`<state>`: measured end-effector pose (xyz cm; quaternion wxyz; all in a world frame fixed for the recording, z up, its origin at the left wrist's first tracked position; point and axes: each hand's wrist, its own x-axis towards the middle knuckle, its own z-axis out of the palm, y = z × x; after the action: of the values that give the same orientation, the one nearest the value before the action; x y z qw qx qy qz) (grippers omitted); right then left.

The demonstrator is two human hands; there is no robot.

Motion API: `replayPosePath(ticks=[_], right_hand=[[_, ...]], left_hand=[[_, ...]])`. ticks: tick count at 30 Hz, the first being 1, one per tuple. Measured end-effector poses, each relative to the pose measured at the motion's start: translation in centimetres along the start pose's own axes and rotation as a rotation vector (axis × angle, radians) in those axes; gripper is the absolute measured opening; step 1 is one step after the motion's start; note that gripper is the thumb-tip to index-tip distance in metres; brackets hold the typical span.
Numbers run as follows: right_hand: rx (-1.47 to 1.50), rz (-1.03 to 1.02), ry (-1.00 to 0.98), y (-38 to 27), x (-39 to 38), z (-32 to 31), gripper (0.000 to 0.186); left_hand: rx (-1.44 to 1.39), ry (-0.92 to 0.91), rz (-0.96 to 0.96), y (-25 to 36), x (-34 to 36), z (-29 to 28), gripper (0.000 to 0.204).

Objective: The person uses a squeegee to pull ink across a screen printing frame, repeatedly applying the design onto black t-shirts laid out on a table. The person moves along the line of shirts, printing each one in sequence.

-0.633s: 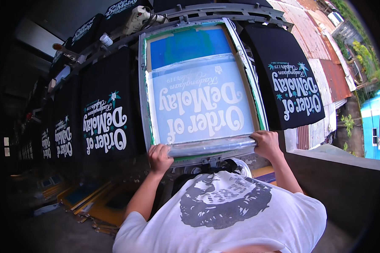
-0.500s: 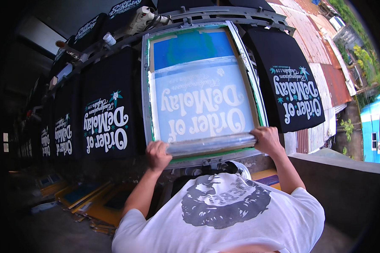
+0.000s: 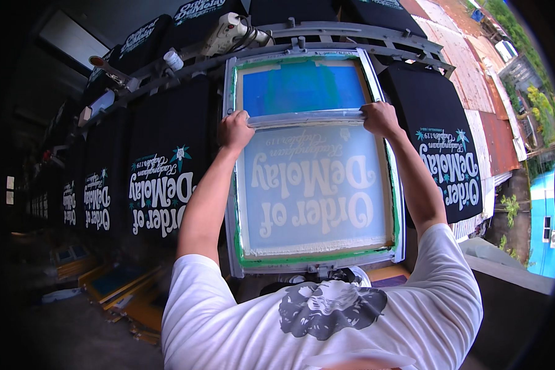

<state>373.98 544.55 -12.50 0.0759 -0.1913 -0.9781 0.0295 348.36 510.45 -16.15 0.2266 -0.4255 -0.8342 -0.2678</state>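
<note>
A long squeegee [image 3: 308,119] lies across the upper part of a printing screen, above the pale lettering. My left hand [image 3: 236,129] is closed round its left end, and my right hand [image 3: 381,118] grips the right end. Both forearms stretch forward over the screen's sides. The screen has a metal frame [image 3: 232,246] edged with green tape. Blue mesh [image 3: 314,86] shows beyond the squeegee; on the near side a whitish film covers the mesh and its mirrored, upside-down lettering. What lies beneath the screen is hidden.
Black shirts with white and teal prints lie on boards to the left [image 3: 160,142] and right [image 3: 450,148]. A heat gun [image 3: 226,34] and a white container [image 3: 173,60] sit by the metal rail [image 3: 351,38] at the back. Yellow-framed screens [image 3: 120,287] lie low at left.
Both hands have carried the squeegee from the screen's near edge to its upper part, away from me. The view has shifted, so the screen appears lower and farther right.
</note>
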Motion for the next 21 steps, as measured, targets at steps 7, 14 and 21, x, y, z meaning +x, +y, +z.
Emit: replayPosePath(ticks=[7,14,21], right_hand=[[-0.022,0.059,-0.156,-2.2,-10.0,-0.4,0.03],[0.084,-0.038,-0.047,-6.8,-28.1,-0.6,0.031],[0.179,-0.163,0.213,-9.2,-38.3,1.4,0.056]], left_hand=[[-0.023,-0.032,0.079,3.1,-9.1,-3.4,0.013],[0.016,-0.072,0.052,9.5,-25.7,-12.7,0.018],[-0.055,-0.036,0.014,13.8,-33.6,-15.9,0.024]])
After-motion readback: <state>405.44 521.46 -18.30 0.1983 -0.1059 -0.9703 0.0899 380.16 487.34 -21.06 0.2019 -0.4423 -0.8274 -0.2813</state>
